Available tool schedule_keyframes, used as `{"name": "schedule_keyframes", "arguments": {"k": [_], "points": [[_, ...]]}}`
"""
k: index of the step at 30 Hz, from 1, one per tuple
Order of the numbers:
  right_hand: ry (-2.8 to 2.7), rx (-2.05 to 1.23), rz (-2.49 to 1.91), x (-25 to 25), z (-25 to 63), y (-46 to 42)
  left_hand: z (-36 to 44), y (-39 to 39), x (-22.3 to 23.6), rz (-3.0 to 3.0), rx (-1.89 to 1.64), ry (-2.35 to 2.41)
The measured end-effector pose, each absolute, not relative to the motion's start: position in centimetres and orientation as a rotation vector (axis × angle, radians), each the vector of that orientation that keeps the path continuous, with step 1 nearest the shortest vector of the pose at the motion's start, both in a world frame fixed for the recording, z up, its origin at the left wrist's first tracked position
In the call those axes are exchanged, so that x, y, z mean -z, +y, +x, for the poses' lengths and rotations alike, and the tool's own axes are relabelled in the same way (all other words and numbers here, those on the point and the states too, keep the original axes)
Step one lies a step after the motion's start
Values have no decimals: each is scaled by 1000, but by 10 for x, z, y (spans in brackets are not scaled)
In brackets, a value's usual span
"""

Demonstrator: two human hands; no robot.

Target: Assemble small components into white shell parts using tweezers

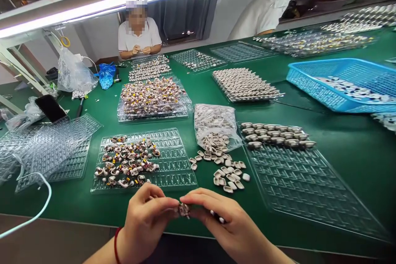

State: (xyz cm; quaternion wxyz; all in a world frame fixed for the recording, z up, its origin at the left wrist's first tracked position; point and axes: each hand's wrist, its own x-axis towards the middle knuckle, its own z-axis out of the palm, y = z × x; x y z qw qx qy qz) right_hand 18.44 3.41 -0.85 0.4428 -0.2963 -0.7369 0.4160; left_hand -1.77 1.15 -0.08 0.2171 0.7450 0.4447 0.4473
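Observation:
Near the table's front edge my left hand (145, 216) and my right hand (224, 220) meet, fingers pinched from both sides on a small electronic part (184, 210), which looks like an earbud piece. My fingers hide most of it. A small dark and white piece (218, 216) shows among the curled fingers of my right hand. Just beyond my left hand lies a clear tray (173, 161) partly filled with small wired earbud parts (130, 161). Beyond my right hand, loose beige oval shells (229, 175) spill from a clear plastic bag (213, 119).
At right lies a clear tray (306, 189) with rows of dark-and-beige shells (275, 134). Filled trays (151, 97) stand stacked behind. A blue basket (328, 95) is at the right, a phone (51, 107) and a pale cable (46, 202) at the left. A co-worker (139, 37) sits opposite.

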Motion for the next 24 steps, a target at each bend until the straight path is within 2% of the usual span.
{"name": "schedule_keyframes", "arguments": {"k": [3,6,15,24], "points": [[-1799,-879,-712,12,181,31,-12,13,-1,1503,-1143,1188],[-1741,-772,-727,16,175,26,-7,12,-1,1306,-1138,1159],[-1653,-636,-772,23,168,11,-6,0,-4,2045,-1229,1290],[-1616,-599,-814,25,166,3,-5,-5,-7,2304,-1228,1313]]}}
